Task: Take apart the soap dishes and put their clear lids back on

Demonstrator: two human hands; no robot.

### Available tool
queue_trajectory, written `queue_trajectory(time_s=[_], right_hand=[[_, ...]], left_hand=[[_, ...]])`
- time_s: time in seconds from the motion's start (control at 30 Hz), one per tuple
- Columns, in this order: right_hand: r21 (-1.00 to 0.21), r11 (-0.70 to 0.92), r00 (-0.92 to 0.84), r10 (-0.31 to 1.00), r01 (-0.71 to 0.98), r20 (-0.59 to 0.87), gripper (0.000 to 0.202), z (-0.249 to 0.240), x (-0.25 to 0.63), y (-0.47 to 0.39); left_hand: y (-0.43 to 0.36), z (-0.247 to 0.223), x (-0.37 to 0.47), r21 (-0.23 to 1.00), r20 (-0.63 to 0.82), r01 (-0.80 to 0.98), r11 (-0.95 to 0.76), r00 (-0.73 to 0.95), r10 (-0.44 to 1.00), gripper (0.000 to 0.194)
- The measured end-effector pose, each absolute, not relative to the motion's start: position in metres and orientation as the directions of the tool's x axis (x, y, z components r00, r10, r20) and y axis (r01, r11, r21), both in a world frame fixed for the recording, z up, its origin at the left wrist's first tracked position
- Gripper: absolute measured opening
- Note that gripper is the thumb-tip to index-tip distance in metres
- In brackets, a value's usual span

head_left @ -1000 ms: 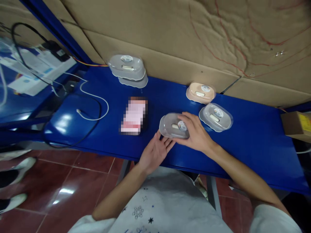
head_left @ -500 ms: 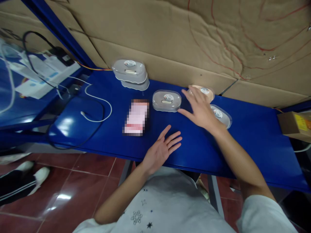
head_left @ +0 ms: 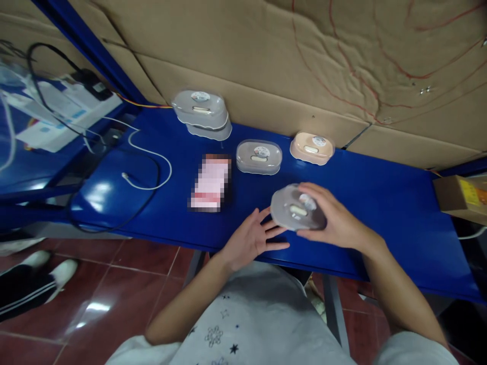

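Note:
My right hand [head_left: 335, 215] grips a grey oval lidded plastic box [head_left: 286, 208] by its right end, holding it over the front half of the blue table. The box has a round label and a pale slot-shaped mark on its clear top. My left hand [head_left: 249, 241] is open, fingers spread, palm partly up. Its fingertips reach the left underside of the box; whether they touch it I cannot tell. Behind it sit another grey lidded box [head_left: 247, 159] and a peach lidded box [head_left: 304, 152]. A stack of grey lidded boxes [head_left: 203, 114] stands further left.
A phone [head_left: 210, 182], its screen blurred out, lies on the blue table [head_left: 399, 218]. A white cable [head_left: 152, 152] and a black cable curl at left near a white carton [head_left: 68, 121]. Cardboard [head_left: 247, 61] lines the back. A brown box [head_left: 456, 197] is at right. Another person's shoes [head_left: 63, 274] show lower left.
My right hand has taken the grey box from the right of the row and brought it forward and left. My left hand stays open, its fingers now by the box.

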State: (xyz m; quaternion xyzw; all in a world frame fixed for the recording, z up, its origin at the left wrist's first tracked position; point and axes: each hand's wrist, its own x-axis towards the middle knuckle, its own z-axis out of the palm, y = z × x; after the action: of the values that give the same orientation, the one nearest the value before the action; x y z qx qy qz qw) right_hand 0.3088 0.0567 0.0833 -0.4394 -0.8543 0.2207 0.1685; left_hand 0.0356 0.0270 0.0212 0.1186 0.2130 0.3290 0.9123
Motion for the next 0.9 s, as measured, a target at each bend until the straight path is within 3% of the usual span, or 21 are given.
queue_trajectory(time_s=[0.13,0.23,0.4,0.57,0.67,0.77,0.9], right_hand=[[-0.569,0.603,-0.699,0.712,0.559,0.069,0.102,0.089,0.280,0.055],[-0.572,0.575,-0.628,0.768,0.585,0.130,0.091,0.077,0.299,0.074],[-0.369,0.420,-0.410,0.905,0.829,0.110,0.085,0.042,0.350,0.110],[-0.238,0.447,-0.393,0.887,0.862,0.245,0.081,0.040,0.353,0.110],[-0.338,0.509,-0.431,0.857,0.791,0.283,0.077,0.059,0.327,0.088],[-0.487,0.617,-0.646,0.752,0.618,0.133,0.102,0.071,0.293,0.062],[-0.474,0.662,-0.700,0.703,0.580,0.126,0.081,0.065,0.268,0.045]], left_hand=[[0.029,0.022,0.034,0.304,-0.336,-0.552,0.776,0.700,0.630,0.063],[0.028,0.025,0.034,0.269,-0.357,-0.588,0.763,0.675,0.646,0.060],[0.027,0.021,0.037,0.272,-0.370,-0.601,0.751,0.655,0.659,0.058],[0.025,0.017,0.038,0.293,-0.409,-0.587,0.755,0.636,0.654,0.059],[0.025,0.020,0.038,0.310,-0.411,-0.590,0.746,0.624,0.665,0.060],[0.025,0.020,0.040,0.315,-0.401,-0.606,0.730,0.613,0.681,0.059],[0.025,0.018,0.042,0.329,-0.387,-0.622,0.710,0.598,0.703,0.059]])
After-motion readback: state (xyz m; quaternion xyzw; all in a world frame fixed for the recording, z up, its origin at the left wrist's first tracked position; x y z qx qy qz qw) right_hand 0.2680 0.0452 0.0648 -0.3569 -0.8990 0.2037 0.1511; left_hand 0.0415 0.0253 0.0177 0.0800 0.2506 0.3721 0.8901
